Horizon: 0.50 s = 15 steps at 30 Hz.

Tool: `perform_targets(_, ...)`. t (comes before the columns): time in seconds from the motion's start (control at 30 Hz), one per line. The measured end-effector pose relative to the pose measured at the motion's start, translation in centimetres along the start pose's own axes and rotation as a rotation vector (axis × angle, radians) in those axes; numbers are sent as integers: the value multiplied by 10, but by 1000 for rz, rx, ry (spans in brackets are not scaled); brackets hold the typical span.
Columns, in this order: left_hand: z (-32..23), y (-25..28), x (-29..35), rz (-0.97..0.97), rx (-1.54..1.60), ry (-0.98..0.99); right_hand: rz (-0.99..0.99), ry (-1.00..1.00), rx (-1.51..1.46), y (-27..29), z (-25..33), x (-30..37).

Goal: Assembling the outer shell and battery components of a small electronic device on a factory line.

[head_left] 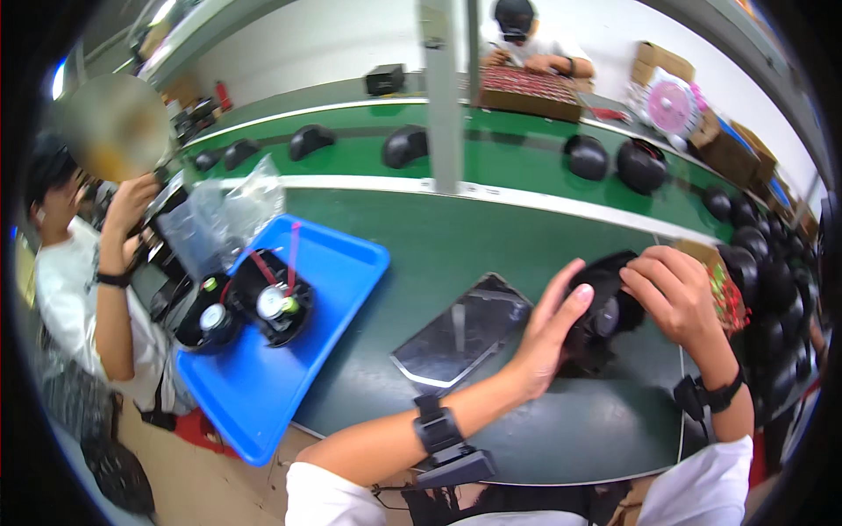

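Above the green table, on the right, a black rounded housing (605,302) is held between my two hands. A round dark part shows inside it. My left hand (548,329) cups its left side, with thumb and fingertips up along the shell. On the far right side, my right hand (668,287) pinches the upper rim with bent fingers. The underside of the housing is dark and hard to make out. A flat dark glossy panel (465,329) with a pale edge strip lies on the table, left of my left forearm.
A blue tray (254,421) at left carries two black housings (272,302) with pink strips. Beside it is clear plastic bagging (250,206). Black shells (643,165) line the green belt behind a metal post (443,105). Shells pile at right near red-green wires (726,298). Co-workers sit left and far.
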<state>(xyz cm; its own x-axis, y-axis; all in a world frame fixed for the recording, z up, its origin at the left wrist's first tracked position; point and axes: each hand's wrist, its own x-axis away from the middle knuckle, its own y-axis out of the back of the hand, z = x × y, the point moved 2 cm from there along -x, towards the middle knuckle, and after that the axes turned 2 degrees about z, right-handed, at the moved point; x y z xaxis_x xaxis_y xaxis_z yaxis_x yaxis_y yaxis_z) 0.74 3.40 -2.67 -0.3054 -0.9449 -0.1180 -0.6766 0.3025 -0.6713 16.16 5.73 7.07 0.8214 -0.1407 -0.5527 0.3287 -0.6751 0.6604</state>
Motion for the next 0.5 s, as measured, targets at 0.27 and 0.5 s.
perform_targets(0.27, -11, -2, 5, -34, -1056, -529, 124, -403, -604, -2, 9, 36)
perform_targets(0.5, -18, -8, 4, 98, -1239, -522, 106, -539, -908, -6, 26, 60)
